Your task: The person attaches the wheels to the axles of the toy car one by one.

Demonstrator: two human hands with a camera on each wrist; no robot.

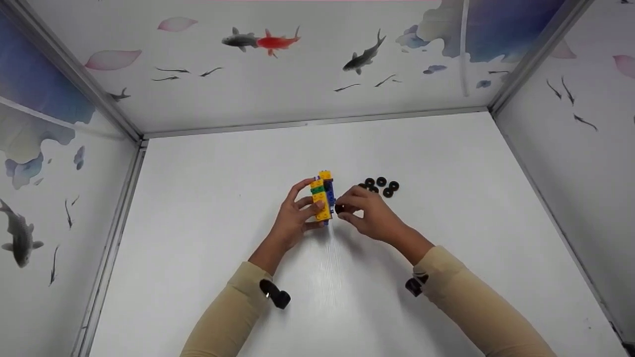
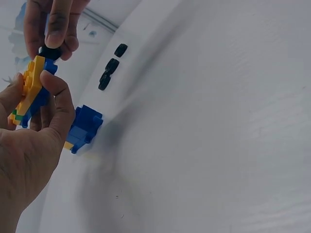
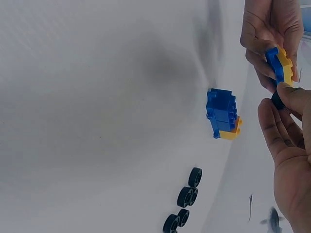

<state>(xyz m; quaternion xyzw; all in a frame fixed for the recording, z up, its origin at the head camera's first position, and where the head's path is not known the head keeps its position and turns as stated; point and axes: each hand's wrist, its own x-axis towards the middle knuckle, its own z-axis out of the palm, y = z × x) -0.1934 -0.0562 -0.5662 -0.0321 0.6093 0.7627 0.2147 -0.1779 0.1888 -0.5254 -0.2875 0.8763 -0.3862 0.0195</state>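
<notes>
My left hand [image 1: 291,218] grips a toy-brick piece [image 1: 321,199] of yellow, green and blue blocks, with the thumb on its yellow side. Held between the thumb and fingers of my right hand [image 1: 379,216] is a small black toy wheel [image 3: 277,100]. That wheel is at the end of the blue side of the piece; in the left wrist view they look in contact, though fingertips partly cover the spot. Beyond the held piece, a second toy-brick piece [image 3: 221,111], mostly blue with some yellow, rests on the table.
Several loose black wheels [image 1: 381,181] lie in a cluster on the white table [image 1: 223,277], just beyond my right hand. Printed panels surround the table; the back panel [image 1: 297,89] shows painted fish. Each sleeve carries a black wrist device [image 1: 276,294] at its cuff.
</notes>
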